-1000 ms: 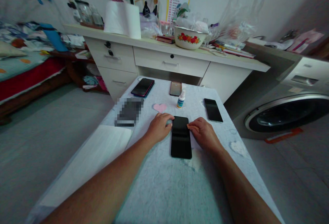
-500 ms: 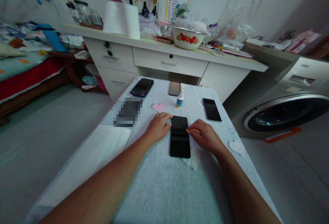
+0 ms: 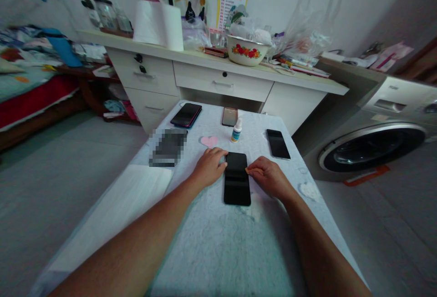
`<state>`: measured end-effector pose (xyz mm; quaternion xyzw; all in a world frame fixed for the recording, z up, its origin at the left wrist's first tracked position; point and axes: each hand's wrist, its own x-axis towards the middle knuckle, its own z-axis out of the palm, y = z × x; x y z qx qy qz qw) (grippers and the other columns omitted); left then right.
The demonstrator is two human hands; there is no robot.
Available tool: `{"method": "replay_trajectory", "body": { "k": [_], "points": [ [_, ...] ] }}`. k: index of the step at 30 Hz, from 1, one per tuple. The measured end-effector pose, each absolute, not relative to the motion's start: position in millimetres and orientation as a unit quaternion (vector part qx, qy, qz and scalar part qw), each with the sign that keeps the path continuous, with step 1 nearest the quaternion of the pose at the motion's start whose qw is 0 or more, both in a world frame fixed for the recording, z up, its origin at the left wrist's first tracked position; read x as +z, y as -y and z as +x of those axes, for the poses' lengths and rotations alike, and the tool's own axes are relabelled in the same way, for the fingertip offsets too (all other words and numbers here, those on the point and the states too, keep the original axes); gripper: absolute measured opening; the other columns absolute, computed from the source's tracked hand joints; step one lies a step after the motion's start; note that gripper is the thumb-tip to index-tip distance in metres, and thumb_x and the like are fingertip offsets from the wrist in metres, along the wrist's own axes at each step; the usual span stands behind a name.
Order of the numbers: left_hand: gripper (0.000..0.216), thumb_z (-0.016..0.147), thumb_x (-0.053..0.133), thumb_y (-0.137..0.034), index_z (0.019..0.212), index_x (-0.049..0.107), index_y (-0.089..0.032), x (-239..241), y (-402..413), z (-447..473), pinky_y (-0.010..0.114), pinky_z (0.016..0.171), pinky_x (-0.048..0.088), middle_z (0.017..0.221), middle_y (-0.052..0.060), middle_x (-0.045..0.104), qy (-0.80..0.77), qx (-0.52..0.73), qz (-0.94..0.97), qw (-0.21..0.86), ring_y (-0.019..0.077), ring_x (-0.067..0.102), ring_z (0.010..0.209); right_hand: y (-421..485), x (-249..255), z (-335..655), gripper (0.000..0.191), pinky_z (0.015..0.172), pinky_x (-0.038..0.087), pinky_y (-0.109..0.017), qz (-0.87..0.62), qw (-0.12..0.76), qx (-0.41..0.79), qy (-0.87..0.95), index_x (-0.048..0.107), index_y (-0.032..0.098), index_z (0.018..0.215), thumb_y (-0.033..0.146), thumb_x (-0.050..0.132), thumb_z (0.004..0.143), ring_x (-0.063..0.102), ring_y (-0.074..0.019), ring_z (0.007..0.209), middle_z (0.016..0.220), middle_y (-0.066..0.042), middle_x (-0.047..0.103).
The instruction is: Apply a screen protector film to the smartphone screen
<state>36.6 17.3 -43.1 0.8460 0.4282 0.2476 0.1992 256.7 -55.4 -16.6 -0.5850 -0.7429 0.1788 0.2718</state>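
A black smartphone [image 3: 236, 183] lies flat, screen up, on the pale blue tablecloth in front of me. Curled against its upper left edge is my left hand [image 3: 209, 166], index fingertip at the corner and thumb at the side. Across from it, my right hand [image 3: 265, 174] is closed, its fingers pinched together at the phone's right edge; whatever is between them is hidden or too small to name. Just beyond the phone stand a small white spray bottle [image 3: 236, 132] with a blue and yellow label and a pink paper heart [image 3: 209, 141] lying flat.
Another dark phone [image 3: 278, 143] lies at the right. Stacked dark phones [image 3: 186, 114] and a blurred-out dark item [image 3: 169, 147] are at the left, a brownish phone [image 3: 230, 116] at the back. White sheets [image 3: 116, 210] cover the left edge. Beyond are a desk [image 3: 221, 78] and washing machine [image 3: 372, 142].
The whole view has shifted slightly, so everything sits a little further left. Both hands stay at the sides of the phone, which has not visibly moved on the table.
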Motion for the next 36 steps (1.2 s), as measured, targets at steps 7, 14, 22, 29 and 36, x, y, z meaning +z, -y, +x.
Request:
{"method": "replay_trajectory", "body": {
  "k": [7, 14, 22, 29, 36],
  "points": [
    [0.034, 0.084, 0.054, -0.019, 0.117, 0.060, -0.016, -43.8, -17.0, 37.2, 0.041, 0.103, 0.039, 0.121, 0.010, 0.062, -0.426, 0.247, 0.849, 0.193, 0.0241, 0.053, 0.114, 63.7, -2.8, 254.9, 0.011, 0.073, 0.048, -0.027, -0.574, 0.230, 0.215, 0.756, 0.071, 0.019, 0.083, 0.020, 0.061, 0.084, 0.062, -0.0143, 0.077, 0.083, -0.003, 0.064],
    [0.033, 0.084, 0.054, -0.019, 0.116, 0.061, -0.016, -41.4, -16.7, 37.1, 0.042, 0.103, 0.039, 0.119, 0.010, 0.062, -0.424, 0.243, 0.851, 0.191, 0.0240, 0.054, 0.113, 72.7, 4.0, 254.8, 0.011, 0.073, 0.048, -0.026, -0.556, 0.207, 0.247, 0.767, 0.071, 0.020, 0.082, 0.017, 0.061, 0.083, 0.063, -0.0145, 0.078, 0.084, -0.003, 0.065],
    [0.034, 0.082, 0.055, -0.018, 0.116, 0.061, -0.019, -39.6, -15.9, 37.3, 0.042, 0.102, 0.040, 0.118, 0.009, 0.063, -0.425, 0.247, 0.848, 0.198, 0.0238, 0.054, 0.113, 68.4, -13.5, 252.1, 0.012, 0.073, 0.048, -0.027, -0.585, 0.270, 0.202, 0.738, 0.071, 0.020, 0.083, 0.019, 0.059, 0.085, 0.061, -0.0144, 0.078, 0.084, -0.003, 0.063],
    [0.034, 0.083, 0.054, -0.020, 0.116, 0.061, -0.016, -41.2, -16.5, 36.9, 0.042, 0.102, 0.040, 0.118, 0.010, 0.062, -0.426, 0.240, 0.849, 0.197, 0.0249, 0.054, 0.112, 59.7, -24.0, 248.6, 0.012, 0.074, 0.047, -0.028, -0.603, 0.312, 0.160, 0.716, 0.070, 0.019, 0.085, 0.021, 0.058, 0.087, 0.061, -0.0156, 0.079, 0.085, -0.004, 0.061],
    [0.034, 0.083, 0.055, -0.020, 0.116, 0.062, -0.019, -42.7, -17.4, 36.4, 0.041, 0.103, 0.040, 0.117, 0.008, 0.063, -0.424, 0.247, 0.848, 0.200, 0.0237, 0.054, 0.112, 65.6, -19.9, 251.9, 0.010, 0.072, 0.048, -0.027, -0.587, 0.297, 0.205, 0.724, 0.069, 0.020, 0.084, 0.020, 0.059, 0.085, 0.062, -0.0145, 0.078, 0.084, -0.002, 0.063]
  ]
}}
